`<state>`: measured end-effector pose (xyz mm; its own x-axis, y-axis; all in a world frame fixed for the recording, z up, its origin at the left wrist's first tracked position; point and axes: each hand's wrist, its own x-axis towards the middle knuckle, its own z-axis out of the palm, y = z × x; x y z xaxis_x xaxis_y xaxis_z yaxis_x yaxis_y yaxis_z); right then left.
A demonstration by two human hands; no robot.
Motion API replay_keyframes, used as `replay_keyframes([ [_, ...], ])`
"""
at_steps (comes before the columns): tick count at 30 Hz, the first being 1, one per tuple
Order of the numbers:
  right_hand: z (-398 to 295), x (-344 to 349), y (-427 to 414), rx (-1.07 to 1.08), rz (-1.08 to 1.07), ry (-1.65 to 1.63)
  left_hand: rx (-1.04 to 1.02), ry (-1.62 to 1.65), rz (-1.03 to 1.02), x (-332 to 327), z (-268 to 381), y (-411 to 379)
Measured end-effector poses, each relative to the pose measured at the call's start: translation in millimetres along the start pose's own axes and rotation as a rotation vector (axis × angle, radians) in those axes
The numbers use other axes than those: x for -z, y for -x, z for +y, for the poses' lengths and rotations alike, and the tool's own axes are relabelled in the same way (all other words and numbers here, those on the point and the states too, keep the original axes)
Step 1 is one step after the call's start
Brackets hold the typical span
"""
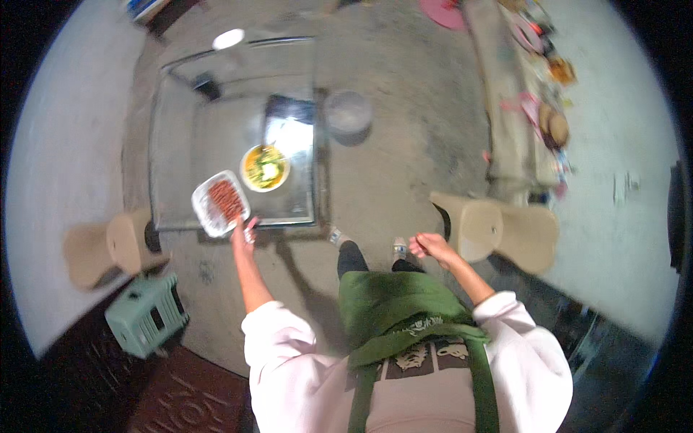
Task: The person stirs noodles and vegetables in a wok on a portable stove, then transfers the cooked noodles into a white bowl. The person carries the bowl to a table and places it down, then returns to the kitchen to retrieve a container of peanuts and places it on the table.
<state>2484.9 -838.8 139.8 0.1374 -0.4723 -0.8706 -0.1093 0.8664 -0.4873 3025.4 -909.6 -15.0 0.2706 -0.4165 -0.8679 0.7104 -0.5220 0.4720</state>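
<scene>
My left hand grips the near edge of a white rectangular dish. Small reddish-brown pieces of food, possibly peanuts, lie in it. The dish appears over the near left part of a glass-topped table; I cannot tell whether it touches the glass. Just right of the dish, a round white bowl holds yellow-orange food with green bits. Away from the table, my right hand hangs with curled fingers and nothing visible in it, near a beige plastic stool.
A round pale basin or bucket stands beyond the table's right side. Another beige chair or stool and a green plastic stool are at left. Along the right wall, a long ledge carries assorted items. Bright reflections cover part of the glass.
</scene>
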Motion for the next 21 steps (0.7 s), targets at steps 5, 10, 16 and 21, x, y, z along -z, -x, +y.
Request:
replay_keyframes([
  [5,87.1,82.6,1.3,0.118,0.254,0.428,0.077,-0.094,0.029,27.3,-54.1,1.4],
  [10,145.7,259.9,63.4,0.035,0.711,0.619,0.422,-0.161,0.367,2.4,-163.3,100.7],
  [16,192.1,497.0,169.3,-0.414,1.394,0.686,0.262,-0.081,0.409,24.2,-256.4,217.9],
  [21,218.1,633.7,210.6,-0.349,1.466,0.568,0.12,-0.495,-0.348,93.0,-314.9,323.9],
])
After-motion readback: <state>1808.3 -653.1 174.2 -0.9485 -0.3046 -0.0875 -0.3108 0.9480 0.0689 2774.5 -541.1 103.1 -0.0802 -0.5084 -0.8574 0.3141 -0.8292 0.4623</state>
